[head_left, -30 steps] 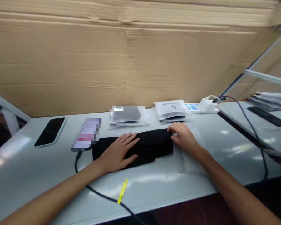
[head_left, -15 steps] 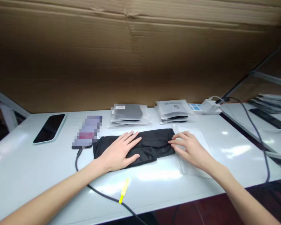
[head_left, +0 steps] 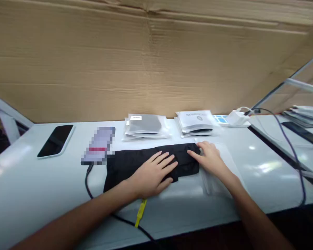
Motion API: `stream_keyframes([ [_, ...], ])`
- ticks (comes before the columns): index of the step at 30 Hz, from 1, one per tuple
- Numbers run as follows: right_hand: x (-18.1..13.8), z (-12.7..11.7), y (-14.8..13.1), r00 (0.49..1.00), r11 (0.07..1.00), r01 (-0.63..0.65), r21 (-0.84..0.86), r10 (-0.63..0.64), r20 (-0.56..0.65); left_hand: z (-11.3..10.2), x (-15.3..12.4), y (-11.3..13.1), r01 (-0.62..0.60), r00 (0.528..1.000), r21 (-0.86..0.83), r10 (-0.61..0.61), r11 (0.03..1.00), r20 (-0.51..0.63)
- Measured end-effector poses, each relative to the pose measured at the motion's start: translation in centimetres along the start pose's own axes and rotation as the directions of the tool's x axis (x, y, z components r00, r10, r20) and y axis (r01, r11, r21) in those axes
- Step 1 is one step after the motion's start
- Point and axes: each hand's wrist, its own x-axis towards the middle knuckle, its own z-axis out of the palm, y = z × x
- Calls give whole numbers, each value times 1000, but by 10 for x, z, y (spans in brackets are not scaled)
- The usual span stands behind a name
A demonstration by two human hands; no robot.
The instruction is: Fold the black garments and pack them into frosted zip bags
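A folded black cloth [head_left: 135,158], perhaps a garment, lies lengthwise on the white table. My left hand [head_left: 153,173] rests flat on its middle, fingers spread. At the right end of the cloth is my right hand [head_left: 211,158], its thumb on top and its fingers bent round the far corner; the fingertips are partly hidden. Beneath my right wrist and beside the cloth lies a clear plastic bag [head_left: 224,184].
Two stacks of bagged items, a left stack [head_left: 146,125] and a right stack [head_left: 197,121], stand before the cardboard wall [head_left: 94,69]. A phone [head_left: 56,140], a blurred-screen phone [head_left: 100,142] on a black cable [head_left: 122,219], and a white charger [head_left: 237,118] are around.
My left hand has slid rightward along the cloth. My right hand has shifted slightly up at the cloth's end, its thumb now lying over the fabric.
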Motion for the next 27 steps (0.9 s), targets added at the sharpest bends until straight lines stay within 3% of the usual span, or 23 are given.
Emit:
stream_keyframes([
  [10, -24, -20, -10, 989, 944, -139, 300, 118, 87, 6, 8, 5, 7, 999, -14, -8, 1000, -36],
  [14, -31, -15, -14, 982, 885, -185, 427, 156, 101, 2, 9, 8, 4, 999, -32, -5, 999, -54],
  [21, -29, -6, -27, 978, 867, -156, 473, 204, -50, -17, -1, 6, 148, 976, 14, -144, 989, -163],
  [25, -34, -7, -71, 978, 914, -9, 407, 94, -189, -16, -6, 1, 124, 982, 20, -120, 992, -145],
  [27, -39, -5, -93, 994, 913, 73, 402, -31, -109, -19, -9, -2, 118, 982, 19, -114, 993, -147],
])
